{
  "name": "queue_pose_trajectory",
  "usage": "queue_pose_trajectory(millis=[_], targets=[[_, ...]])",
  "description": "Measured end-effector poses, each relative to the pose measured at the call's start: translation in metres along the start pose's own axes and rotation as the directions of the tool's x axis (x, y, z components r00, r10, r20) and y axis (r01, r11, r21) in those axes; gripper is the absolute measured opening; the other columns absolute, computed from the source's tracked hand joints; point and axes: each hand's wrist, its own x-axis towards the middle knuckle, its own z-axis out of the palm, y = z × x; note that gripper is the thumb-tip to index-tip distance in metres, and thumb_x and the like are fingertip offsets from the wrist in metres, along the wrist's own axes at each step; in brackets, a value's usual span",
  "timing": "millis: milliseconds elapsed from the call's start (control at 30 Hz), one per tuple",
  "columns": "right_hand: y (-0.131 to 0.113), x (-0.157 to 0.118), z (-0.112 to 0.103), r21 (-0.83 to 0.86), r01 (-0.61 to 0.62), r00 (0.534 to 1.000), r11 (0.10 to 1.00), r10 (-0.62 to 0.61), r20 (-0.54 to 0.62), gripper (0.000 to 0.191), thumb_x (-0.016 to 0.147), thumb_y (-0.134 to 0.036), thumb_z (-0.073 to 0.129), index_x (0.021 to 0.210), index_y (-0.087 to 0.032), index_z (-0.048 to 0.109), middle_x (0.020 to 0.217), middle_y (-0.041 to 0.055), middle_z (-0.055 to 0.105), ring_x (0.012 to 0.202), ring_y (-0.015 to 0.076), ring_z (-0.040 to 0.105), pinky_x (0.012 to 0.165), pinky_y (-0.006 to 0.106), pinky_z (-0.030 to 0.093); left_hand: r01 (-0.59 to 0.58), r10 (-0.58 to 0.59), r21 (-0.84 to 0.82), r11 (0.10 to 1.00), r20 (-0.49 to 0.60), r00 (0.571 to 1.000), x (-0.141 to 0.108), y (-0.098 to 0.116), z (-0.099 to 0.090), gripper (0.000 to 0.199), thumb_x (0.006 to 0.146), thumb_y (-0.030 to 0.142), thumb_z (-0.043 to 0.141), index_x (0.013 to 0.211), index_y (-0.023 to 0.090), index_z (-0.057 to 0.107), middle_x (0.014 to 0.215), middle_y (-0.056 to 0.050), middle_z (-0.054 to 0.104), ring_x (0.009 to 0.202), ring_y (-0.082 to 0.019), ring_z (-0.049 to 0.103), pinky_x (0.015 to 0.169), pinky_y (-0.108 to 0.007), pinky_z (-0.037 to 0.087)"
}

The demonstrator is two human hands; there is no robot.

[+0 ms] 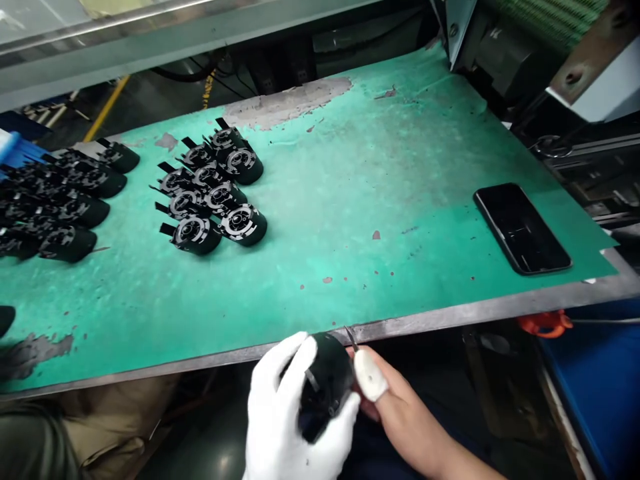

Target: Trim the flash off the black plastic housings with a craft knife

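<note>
My left grip [313, 390], white-gloved, is grasping the dark cylindrical part [330, 373] just off the near edge of the green surface [320, 267]. My right grip [357, 373], thumb covered, is clenching a thin pointed tool [353, 339] beside it. Cluster of black parts [215, 190] is standing beyond, left of centre; denser batch [60, 200] is crowding far left. Phone [523, 228] is lying right. Nothing is blocking my hands.

Black phone [523, 228] flat on green table [340, 180] — orange object [545, 324] by blue surface [593, 380].
</note>
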Motion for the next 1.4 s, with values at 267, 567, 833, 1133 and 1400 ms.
queue_pose_trajectory(millis=[267, 567, 833, 1133, 1400], targets=[[-0.006, 0.011, -0.012, -0.188, 0.082, 0.993, 0.979, -0.063, 0.102, 0.034, 0.103, -0.041, 0.046, 0.094, -0.020, 0.072, 0.081, 0.0006, 0.063, 0.079, 0.0165, 0.057, 0.077, 0.029, 0.046, 0.019, -0.004, 0.137, 0.990, -0.109, 0.994, 0.002, -0.007, 0.023, 0.061, 0.072, 0.017, 0.080, 0.129, 0.017, 0.058, 0.119, -0.015, 0.058, 0.117, -0.033, 0.059, 0.101, -0.051, 0.051], [-0.019, 0.017, -0.018, -0.309, 0.122, 0.987, 0.943, -0.083, 0.137, 0.028, 0.100, -0.026, 0.050, 0.109, -0.025, 0.076, 0.100, 0.0024, 0.075, 0.088, 0.0199, 0.066, 0.082, 0.032, 0.051, -0.039, 0.071, 0.155, 0.987, -0.206, 0.976, -0.001, -0.010, 0.031, 0.069, 0.063, 0.010, 0.085, 0.126, 0.023, 0.060, 0.109, -0.009, 0.058, 0.111, -0.033, 0.062, 0.092, -0.048, 0.058], [-0.019, 0.022, -0.016, -0.422, 0.103, 0.994, 0.901, -0.074, 0.086, 0.026, 0.096, -0.018, 0.051, 0.096, -0.024, 0.076, 0.087, 0.0002, 0.072, 0.081, 0.0184, 0.064, 0.074, 0.028, 0.047, -0.084, 0.133, 0.189, 0.978, -0.265, 0.955, -0.003, -0.015, 0.038, 0.072, 0.059, 0.011, 0.087, 0.124, 0.023, 0.061, 0.102, -0.007, 0.057, 0.107, -0.034, 0.064, 0.086, -0.047, 0.060], [-0.012, 0.019, -0.017, -0.379, 0.164, 0.985, 0.911, -0.132, 0.109, 0.026, 0.099, -0.022, 0.047, 0.096, -0.022, 0.073, 0.089, 0.0011, 0.072, 0.082, 0.0183, 0.064, 0.075, 0.028, 0.047, -0.122, 0.171, 0.196, 0.973, -0.258, 0.951, -0.005, -0.017, 0.038, 0.069, 0.061, 0.011, 0.086, 0.124, 0.023, 0.060, 0.102, -0.007, 0.055, 0.107, -0.033, 0.064, 0.086, -0.047, 0.060], [-0.014, 0.021, -0.017, -0.460, 0.172, 0.985, 0.871, -0.136, 0.109, 0.027, 0.100, -0.023, 0.048, 0.096, -0.023, 0.074, 0.088, 0.0009, 0.073, 0.081, 0.0179, 0.065, 0.074, 0.028, 0.046, -0.120, 0.177, 0.201, 0.972, -0.289, 0.941, -0.005, -0.017, 0.041, 0.063, 0.057, 0.009, 0.088, 0.113, 0.019, 0.062, 0.100, -0.007, 0.056, 0.105, -0.034, 0.065, 0.085, -0.047, 0.061]])
